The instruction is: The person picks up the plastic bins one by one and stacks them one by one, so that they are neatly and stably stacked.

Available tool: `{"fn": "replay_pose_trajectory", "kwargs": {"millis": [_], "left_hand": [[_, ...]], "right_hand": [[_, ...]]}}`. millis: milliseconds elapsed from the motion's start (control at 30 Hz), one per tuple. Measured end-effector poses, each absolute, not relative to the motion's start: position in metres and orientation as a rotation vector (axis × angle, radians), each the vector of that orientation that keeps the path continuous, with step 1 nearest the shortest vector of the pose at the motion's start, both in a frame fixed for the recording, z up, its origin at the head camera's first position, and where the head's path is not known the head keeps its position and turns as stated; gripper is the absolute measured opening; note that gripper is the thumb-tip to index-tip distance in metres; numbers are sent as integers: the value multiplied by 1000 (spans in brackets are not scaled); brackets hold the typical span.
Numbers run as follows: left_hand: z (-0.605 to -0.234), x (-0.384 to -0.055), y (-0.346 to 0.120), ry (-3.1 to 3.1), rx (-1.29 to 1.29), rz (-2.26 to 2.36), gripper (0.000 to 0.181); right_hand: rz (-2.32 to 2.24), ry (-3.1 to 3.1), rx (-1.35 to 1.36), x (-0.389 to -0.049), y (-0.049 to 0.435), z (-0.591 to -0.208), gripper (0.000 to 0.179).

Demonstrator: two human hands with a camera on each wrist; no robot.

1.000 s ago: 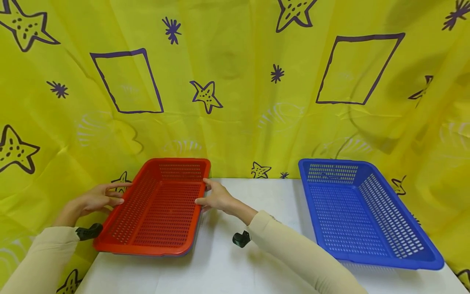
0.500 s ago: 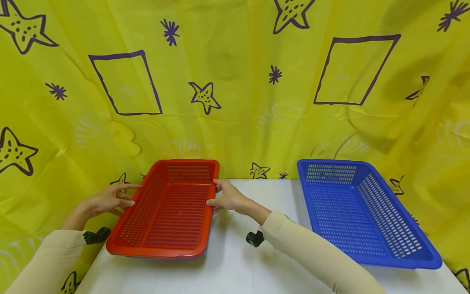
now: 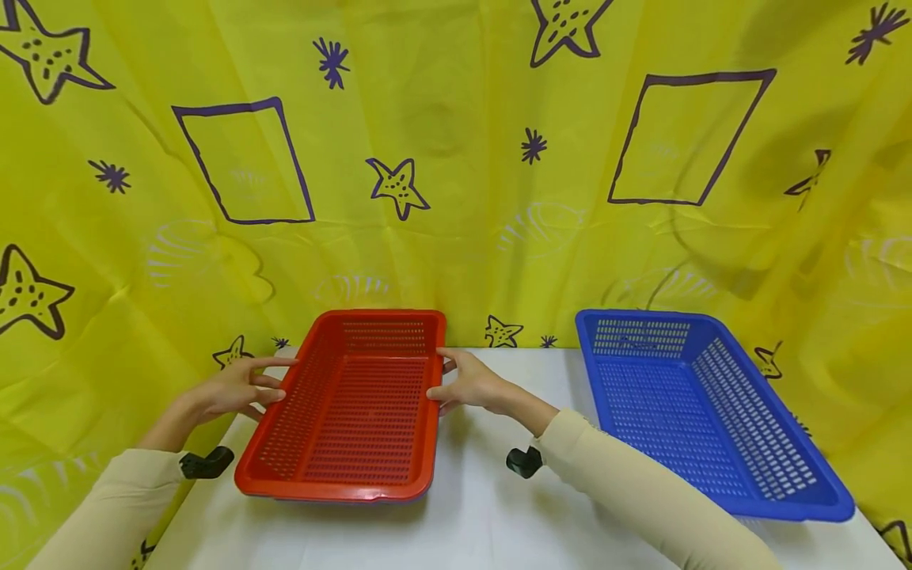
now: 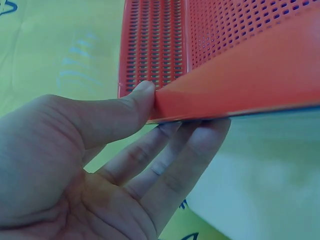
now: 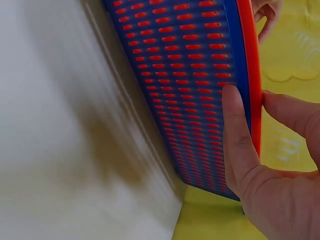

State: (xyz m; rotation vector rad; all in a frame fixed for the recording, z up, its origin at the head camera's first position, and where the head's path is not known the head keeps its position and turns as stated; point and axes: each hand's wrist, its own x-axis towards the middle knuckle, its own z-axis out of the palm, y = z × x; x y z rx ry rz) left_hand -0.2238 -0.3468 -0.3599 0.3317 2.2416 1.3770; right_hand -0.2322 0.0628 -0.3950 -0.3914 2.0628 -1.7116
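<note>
A red perforated plastic basket point(image 3: 335, 491) sits nested inside a blue basket point(image 5: 240, 65), whose outer wall shows in the right wrist view with red visible through its slots. My left hand point(image 3: 238, 389) grips the left rim; in the left wrist view its thumb lies against the red edge and its fingers reach underneath. On the opposite side, my right hand point(image 3: 473, 384) pinches the rim. Its thumb is on the red lip, and its fingers press the blue wall from outside in the right wrist view. Nothing lies inside the red basket.
Another blue perforated basket point(image 3: 594, 380) stands on the right of the white table point(image 3: 492, 491). Behind the table hangs a yellow curtain point(image 3: 456, 261) printed with stars, which also runs along both sides. Dark green straps with small mounts circle both wrists.
Both hands have carried the nested baskets to the right, from the table's left edge toward the middle. The blue basket on the right stays in place.
</note>
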Motion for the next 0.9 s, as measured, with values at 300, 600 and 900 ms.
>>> {"fn": "replay_pose_trajectory", "kwargs": {"millis": [300, 600, 900], "left_hand": [[-363, -220, -322, 2245, 308, 1398, 72], [-372, -218, -297, 2243, 335, 1434, 70], [-376, -214, -273, 2227, 316, 1492, 69]], "right_hand": [[-1679, 2075, -362, -228, 89, -392, 88], [-1630, 2101, -343, -223, 121, -390, 88], [-1593, 2136, -343, -219, 147, -387, 87]]}}
